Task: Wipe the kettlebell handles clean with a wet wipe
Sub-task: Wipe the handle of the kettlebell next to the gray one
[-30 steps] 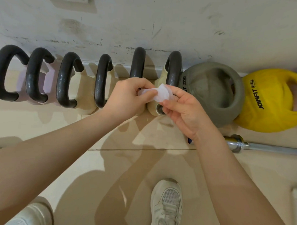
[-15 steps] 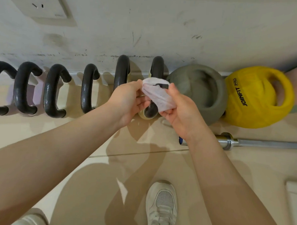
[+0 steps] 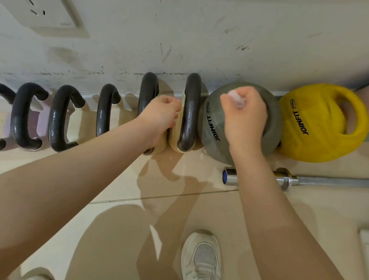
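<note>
Right hand (image 3: 244, 114) is clutching the wet wipe (image 3: 235, 98) above the grey kettlebell (image 3: 213, 128); left hand (image 3: 159, 116), left of it, is curling around a black handle (image 3: 147, 90); wiping seems barely begun.

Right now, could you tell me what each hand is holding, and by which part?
The right hand grips the bunched wet wipe in its fist over the grey kettlebell. The left hand is curled at a black kettlebell handle; whether it grips it cannot be told.

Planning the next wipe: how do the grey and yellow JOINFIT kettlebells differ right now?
The grey kettlebell sits left of the yellow kettlebell, next to the black-handled ones. The right hand, gripping the wet wipe, covers the grey one's handle; the yellow one's handle opening shows, with no hand on it. Both carry black JOINFIT lettering and rest against the wall.
</note>
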